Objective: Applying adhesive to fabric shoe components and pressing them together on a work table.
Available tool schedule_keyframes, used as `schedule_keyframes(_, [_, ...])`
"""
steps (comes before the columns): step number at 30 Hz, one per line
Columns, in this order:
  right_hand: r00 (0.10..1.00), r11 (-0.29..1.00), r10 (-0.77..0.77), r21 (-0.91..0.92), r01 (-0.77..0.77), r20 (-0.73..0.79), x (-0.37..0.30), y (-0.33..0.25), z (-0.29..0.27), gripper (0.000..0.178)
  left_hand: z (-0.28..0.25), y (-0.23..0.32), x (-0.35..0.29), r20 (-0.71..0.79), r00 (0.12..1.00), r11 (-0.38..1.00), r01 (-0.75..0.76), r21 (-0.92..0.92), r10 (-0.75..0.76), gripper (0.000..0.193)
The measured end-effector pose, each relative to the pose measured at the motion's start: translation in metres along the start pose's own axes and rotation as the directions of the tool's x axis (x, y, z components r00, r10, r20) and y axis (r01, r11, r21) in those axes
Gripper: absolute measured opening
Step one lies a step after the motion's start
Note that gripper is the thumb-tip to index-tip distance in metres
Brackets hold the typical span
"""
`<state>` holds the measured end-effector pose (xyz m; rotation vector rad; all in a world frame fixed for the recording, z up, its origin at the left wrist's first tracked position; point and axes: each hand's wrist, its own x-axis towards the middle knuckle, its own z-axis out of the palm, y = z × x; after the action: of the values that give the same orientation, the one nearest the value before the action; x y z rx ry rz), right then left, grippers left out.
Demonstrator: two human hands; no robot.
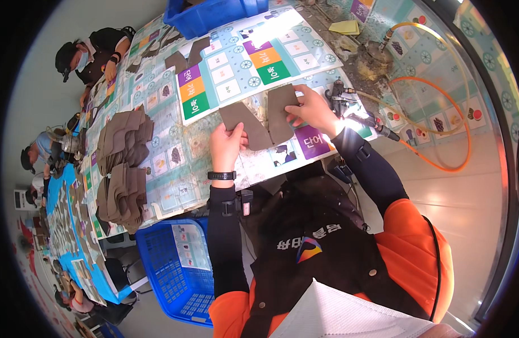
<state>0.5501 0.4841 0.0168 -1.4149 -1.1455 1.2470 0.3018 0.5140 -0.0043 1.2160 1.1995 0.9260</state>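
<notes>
A V-shaped brown cut piece of sheet material [279,117], like a shoe-upper part, is held between my two hands above the table's near edge. My left hand [228,143] pinches its left arm between thumb and fingers. My right hand [311,108] grips the upper part of its right arm. The two arms join at the bottom, with a seam-like line there. Just right of my right hand lies a black spray gun [339,96] with a hose. Beyond the held piece, another brown V-shaped piece [198,52] lies on the printed table sheet.
Stacks of brown pieces [124,141] stand at the table's left. A blue bin [214,16] sits at the far edge, and a blue basket [164,276] below the near edge. An orange hose [468,135] loops at the right. Across the table a person [96,53] works.
</notes>
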Motion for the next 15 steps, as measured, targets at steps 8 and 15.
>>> schedule_keyframes(8, [0.946,0.649,-0.314,-0.745,0.154,-0.077,-0.012,-0.012,-0.031,0.048,-0.01,0.002,-0.013,-0.157,0.915,0.534,-0.072,0.842,0.371,0.028])
schedule_keyframes(15, [0.916,0.216,-0.354,-0.937,0.274,0.186,-0.069,-0.002,-0.127,0.054,-0.036,-0.005,-0.07,-0.28,0.846,0.707,-0.151,0.69,0.454,0.018])
